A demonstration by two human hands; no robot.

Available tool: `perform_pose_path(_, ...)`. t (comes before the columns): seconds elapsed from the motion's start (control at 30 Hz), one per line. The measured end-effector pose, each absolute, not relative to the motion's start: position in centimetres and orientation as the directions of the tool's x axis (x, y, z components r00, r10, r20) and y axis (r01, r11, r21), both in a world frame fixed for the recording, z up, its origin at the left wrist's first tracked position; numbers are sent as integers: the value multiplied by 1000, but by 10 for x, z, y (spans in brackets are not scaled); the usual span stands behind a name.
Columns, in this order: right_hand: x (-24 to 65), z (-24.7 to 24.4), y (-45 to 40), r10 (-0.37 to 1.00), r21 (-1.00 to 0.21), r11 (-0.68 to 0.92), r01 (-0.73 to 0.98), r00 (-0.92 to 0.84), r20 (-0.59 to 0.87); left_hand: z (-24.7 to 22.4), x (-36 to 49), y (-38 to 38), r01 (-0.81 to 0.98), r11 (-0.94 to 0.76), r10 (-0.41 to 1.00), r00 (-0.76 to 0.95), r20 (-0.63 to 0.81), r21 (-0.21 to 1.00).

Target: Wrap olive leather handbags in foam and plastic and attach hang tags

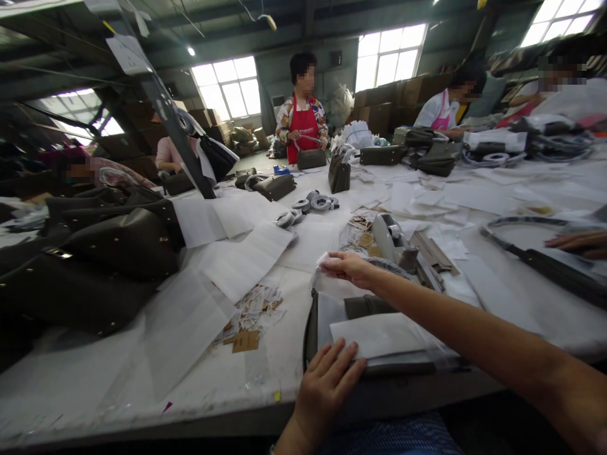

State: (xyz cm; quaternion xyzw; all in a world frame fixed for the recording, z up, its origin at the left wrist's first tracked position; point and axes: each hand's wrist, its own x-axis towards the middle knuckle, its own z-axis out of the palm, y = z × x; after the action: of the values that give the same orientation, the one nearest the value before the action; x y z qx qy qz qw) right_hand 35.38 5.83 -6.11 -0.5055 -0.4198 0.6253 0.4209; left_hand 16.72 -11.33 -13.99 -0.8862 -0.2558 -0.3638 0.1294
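Olive-grey, smooth handbag (310, 332) lies along the white-covered desk's (213, 395) near edge, under thin white sheets (379, 335). Beyond it stands a pale tape dispenser (389, 234); left of it lie brown card tags (245, 341) and heaped dark bags (114, 253). Our left hand (327, 379) rests open at its near-left corner; our right hand (348, 266) pinches white wrapping (323, 258) above its far-left corner.

Txt: none legible | tan tag (245, 342): faint print, unread. | red apron (302, 125): sm. chest lettering, too blurred
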Motion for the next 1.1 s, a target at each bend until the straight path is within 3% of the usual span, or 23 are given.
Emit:
perform_pose_path(0.13, 357, -44, 32, 973, -968, -193, -161, -156, -168, -141, 167, -116, 554, -833, 392, 598, 699, -7)
perform_pose_path(0.3, 359, -34, 5, 982, -997, 61, -46, -176, 68, -140, 169, -119, 562, -826, 443, 593, 673, 48)
perform_pose_path(0.5, 357, -31, 30, 997, -977, 72, -201, 2, 73, -137, 172, -120, 587, -807, 466, 576, 671, 56)
perform_pose_path(0.57, 358, -26, 31, 994, -983, 107, -152, 0, 108, -136, 172, -119, 595, -802, 469, 569, 676, 55)
perform_pose_path(0.67, 364, -20, 8, 972, -973, 221, 58, -96, 215, -136, 173, -118, 593, -802, 484, 566, 668, 79)
perform_pose_path(0.8, 375, -28, -51, 880, -829, 455, 324, -308, 362, -137, 172, -118, 572, -806, 518, 557, 649, 152)
perform_pose_path(0.93, 384, -54, -97, 708, -647, 685, 336, -517, 482, -139, 170, -119, 526, -806, 556, 518, 650, 270)
perform_pose_path(1.1, 387, -83, -121, 610, -435, 792, 428, -576, 544, -147, 168, -121, 488, -748, 654, 429, 623, 450)
